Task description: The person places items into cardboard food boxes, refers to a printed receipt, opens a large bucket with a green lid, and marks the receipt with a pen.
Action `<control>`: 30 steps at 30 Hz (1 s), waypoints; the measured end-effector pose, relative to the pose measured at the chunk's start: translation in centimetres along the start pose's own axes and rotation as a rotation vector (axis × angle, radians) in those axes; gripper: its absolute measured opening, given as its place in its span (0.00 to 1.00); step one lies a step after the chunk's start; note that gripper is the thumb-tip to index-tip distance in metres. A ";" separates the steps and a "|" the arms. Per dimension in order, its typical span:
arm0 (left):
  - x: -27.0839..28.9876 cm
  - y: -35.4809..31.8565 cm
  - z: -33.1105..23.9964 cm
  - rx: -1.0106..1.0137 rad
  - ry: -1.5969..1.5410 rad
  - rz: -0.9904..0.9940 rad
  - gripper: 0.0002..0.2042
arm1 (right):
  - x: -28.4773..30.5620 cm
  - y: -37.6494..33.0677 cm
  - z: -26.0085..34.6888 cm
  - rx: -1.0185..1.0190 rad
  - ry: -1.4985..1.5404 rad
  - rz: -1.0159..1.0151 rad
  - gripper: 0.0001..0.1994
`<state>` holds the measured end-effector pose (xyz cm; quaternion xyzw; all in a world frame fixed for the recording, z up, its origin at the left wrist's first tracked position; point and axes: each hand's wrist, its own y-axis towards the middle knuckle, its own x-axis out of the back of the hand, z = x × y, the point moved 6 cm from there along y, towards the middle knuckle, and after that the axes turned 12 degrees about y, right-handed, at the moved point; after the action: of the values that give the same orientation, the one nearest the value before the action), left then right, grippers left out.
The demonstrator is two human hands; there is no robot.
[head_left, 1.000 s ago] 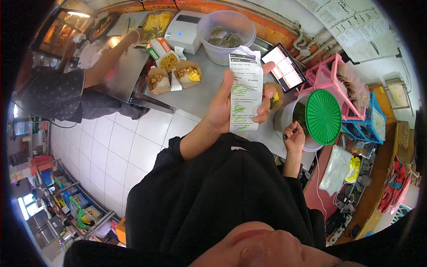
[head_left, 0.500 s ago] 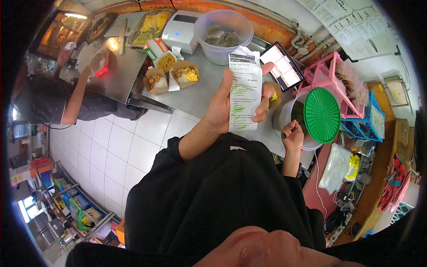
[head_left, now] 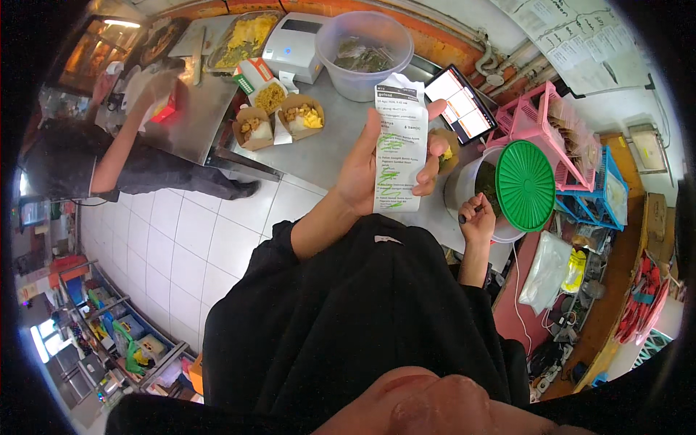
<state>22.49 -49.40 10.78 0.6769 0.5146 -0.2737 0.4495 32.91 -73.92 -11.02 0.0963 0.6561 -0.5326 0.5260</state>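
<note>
My left hand [head_left: 354,177] holds up a long paper receipt [head_left: 399,156] in front of my chest, thumb on one side and fingers on the other. Print and several green marker strokes cover its face. Closed around a dark marker is my right hand [head_left: 477,223], low beside a translucent tub [head_left: 458,190]; only the marker's dark end shows. A green ribbed lid [head_left: 525,187] leans over that tub. Left of the receipt, open food boxes [head_left: 301,119] hold rice, yellow egg and brown pieces, near a carton of noodles [head_left: 270,99].
Behind stand a large clear tub [head_left: 337,80], a white printer [head_left: 293,47] and a lit tablet [head_left: 460,105]. Pink baskets [head_left: 540,123] and a blue basket [head_left: 591,196] are at the right. A co-worker's arm [head_left: 119,148] reaches over the left counter by a red box [head_left: 165,109].
My hands and the receipt stay almost still. At the left, the co-worker's arm has shifted over the counter, and a leg and shoe now stretch farther out over the floor.
</note>
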 end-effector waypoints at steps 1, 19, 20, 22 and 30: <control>-0.1 0.0 0.0 0.002 -0.001 -0.002 0.39 | 0.0 -0.1 0.0 0.008 -0.006 -0.005 0.04; 0.9 -0.1 0.3 0.039 -0.170 -0.027 0.36 | -0.2 -0.1 -0.1 0.018 -0.011 -0.015 0.04; 1.1 -0.1 0.3 0.040 -0.197 -0.043 0.35 | 0.0 0.0 0.0 0.019 -0.011 -0.016 0.04; 1.3 -0.1 0.3 0.041 -0.224 -0.059 0.34 | 0.1 0.2 -0.1 -0.018 0.031 0.030 0.04; 1.6 0.0 0.4 0.040 -0.202 -0.058 0.34 | 0.2 0.2 0.0 0.030 -0.012 -0.012 0.04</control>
<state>23.06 -49.03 9.25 0.6394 0.4807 -0.3636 0.4774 33.03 -73.93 -11.31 0.0971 0.6454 -0.5462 0.5251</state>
